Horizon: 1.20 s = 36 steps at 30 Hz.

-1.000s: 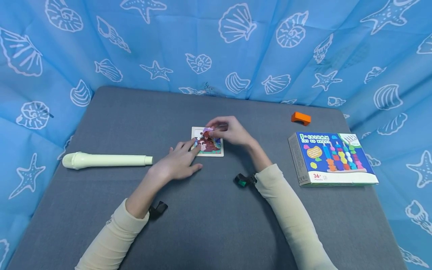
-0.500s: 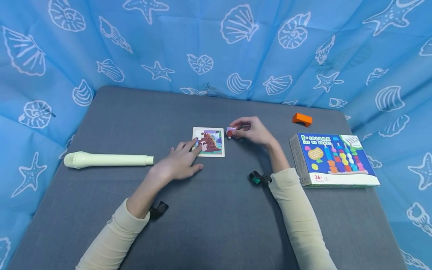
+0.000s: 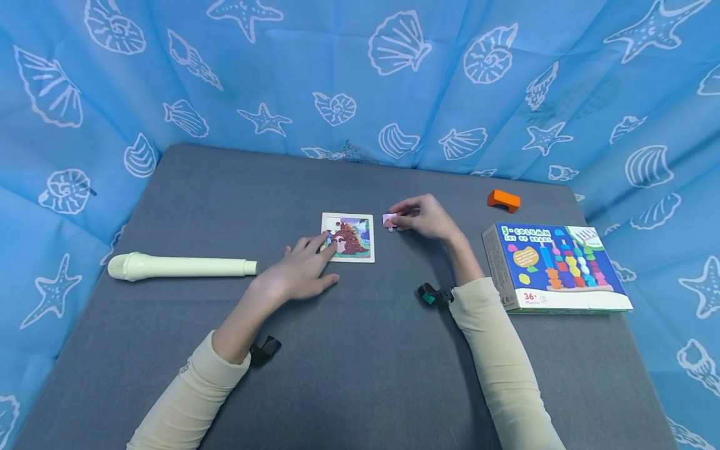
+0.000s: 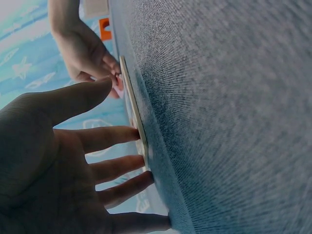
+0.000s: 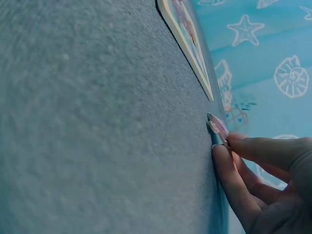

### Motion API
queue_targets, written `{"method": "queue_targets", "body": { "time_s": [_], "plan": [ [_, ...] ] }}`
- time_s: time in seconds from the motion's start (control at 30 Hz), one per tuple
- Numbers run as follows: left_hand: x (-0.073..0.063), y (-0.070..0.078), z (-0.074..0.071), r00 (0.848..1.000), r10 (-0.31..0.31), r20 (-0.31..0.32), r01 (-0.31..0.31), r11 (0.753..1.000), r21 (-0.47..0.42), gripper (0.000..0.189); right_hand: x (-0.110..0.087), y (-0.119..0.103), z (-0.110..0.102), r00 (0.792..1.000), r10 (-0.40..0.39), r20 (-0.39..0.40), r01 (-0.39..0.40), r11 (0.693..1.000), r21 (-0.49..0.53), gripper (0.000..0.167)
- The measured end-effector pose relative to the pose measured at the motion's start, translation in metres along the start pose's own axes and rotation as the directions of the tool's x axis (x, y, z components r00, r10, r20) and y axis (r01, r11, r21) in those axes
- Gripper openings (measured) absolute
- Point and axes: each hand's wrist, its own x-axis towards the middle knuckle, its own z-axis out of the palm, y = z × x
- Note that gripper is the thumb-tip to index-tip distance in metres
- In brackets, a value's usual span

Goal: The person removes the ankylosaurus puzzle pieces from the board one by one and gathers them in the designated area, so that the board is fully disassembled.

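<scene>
A puzzle piece [image 3: 389, 220] is pinched by the right hand [image 3: 423, 217] just beside a framed puzzle [image 3: 354, 239], whose left side is touched by the left hand [image 3: 297, 269], its fingers extended. On the bench [image 3: 354, 356], a microphone [image 3: 182, 267], orange block [image 3: 503, 200] and box [image 3: 554, 267] are seen.

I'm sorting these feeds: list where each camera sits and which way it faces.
Head: head-worn, facing forward and down at the puzzle board; left hand, right hand and sleeves show.
Left wrist: worn there, looking past the left hand toward the puzzle board and right hand.
Right wrist: worn there, facing the right hand pinching a puzzle piece.
Both wrist views share the right hand.
</scene>
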Motion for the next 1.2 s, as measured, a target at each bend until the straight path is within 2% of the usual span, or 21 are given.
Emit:
{"method": "queue_targets", "body": {
  "time_s": [0.17, 0.43, 0.53, 0.73, 0.9, 1.03, 1.2],
  "plan": [
    [0.000, -0.001, 0.002, 1.000, 0.000, -0.007, 0.000, 1.000, -0.001, 0.074, 0.000, -0.003, 0.004, 1.000, 0.006, -0.012, -0.006, 1.000, 0.017, 0.025],
    [0.002, -0.001, 0.004, 1.000, -0.002, -0.010, 0.002, 1.000, -0.002, 0.074, -0.001, -0.001, 0.003, 0.999, -0.007, -0.046, 0.005, 0.999, -0.040, 0.026],
    [0.002, -0.001, 0.004, 1.000, -0.001, -0.014, 0.000, 1.000, -0.002, 0.074, -0.001, -0.001, 0.003, 0.998, -0.004, -0.056, 0.003, 1.000, -0.023, 0.025],
    [0.001, 0.000, 0.003, 1.000, -0.008, -0.015, 0.008, 1.000, -0.003, 0.074, 0.002, -0.004, 0.009, 1.000, 0.000, -0.003, 0.001, 0.987, 0.164, 0.026],
    [0.003, 0.000, 0.004, 1.000, -0.019, -0.004, 0.019, 1.000, 0.002, 0.074, 0.005, -0.012, 0.022, 1.000, -0.005, 0.027, -0.002, 0.965, 0.264, 0.028],
    [0.003, 0.000, 0.003, 1.000, -0.024, 0.005, 0.024, 1.000, -0.002, 0.075, 0.005, -0.021, 0.032, 0.997, -0.034, 0.070, 0.013, 0.962, 0.272, 0.029],
    [0.003, 0.000, 0.002, 1.000, -0.024, 0.004, 0.024, 1.000, -0.010, 0.075, 0.010, -0.032, 0.045, 0.992, -0.076, 0.105, 0.053, 0.977, 0.206, 0.027]
  ]
}}
